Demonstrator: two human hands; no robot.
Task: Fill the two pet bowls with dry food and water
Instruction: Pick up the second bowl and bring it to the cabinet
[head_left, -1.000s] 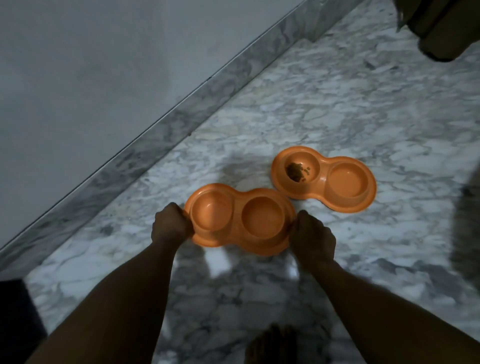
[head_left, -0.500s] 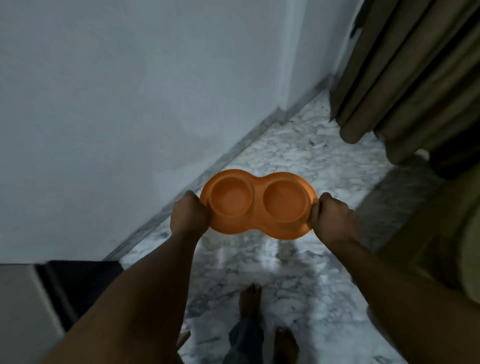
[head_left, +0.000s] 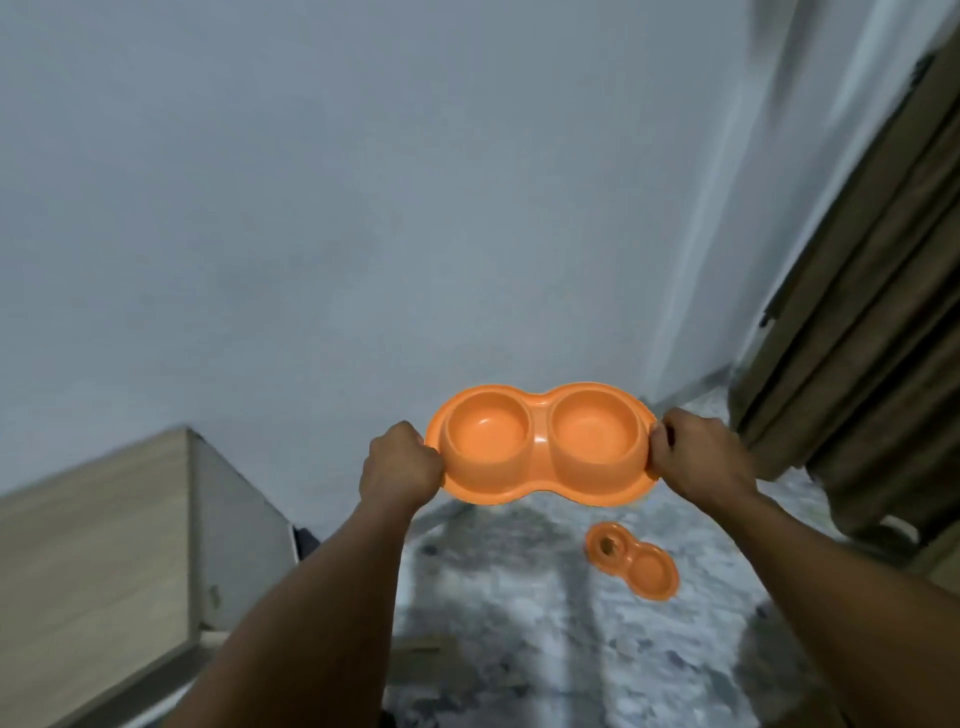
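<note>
An orange double pet bowl (head_left: 540, 447) is held level in the air, well above the floor. My left hand (head_left: 400, 465) grips its left end and my right hand (head_left: 696, 457) grips its right end. Both of its wells look dry and bare. A second orange double bowl (head_left: 634, 564) lies on the marble floor below and to the right, with a little brown dry food in its far well and nothing in its near well.
A plain grey wall (head_left: 363, 208) fills the view ahead. A light wooden cabinet (head_left: 98, 551) stands at the left. Brown curtains (head_left: 872, 322) hang at the right. The marble floor (head_left: 519, 623) stretches below between them.
I have lifted the held bowl off the floor beside the other bowl and raised it high. The view has risen with it, so the second bowl now looks small and far below.
</note>
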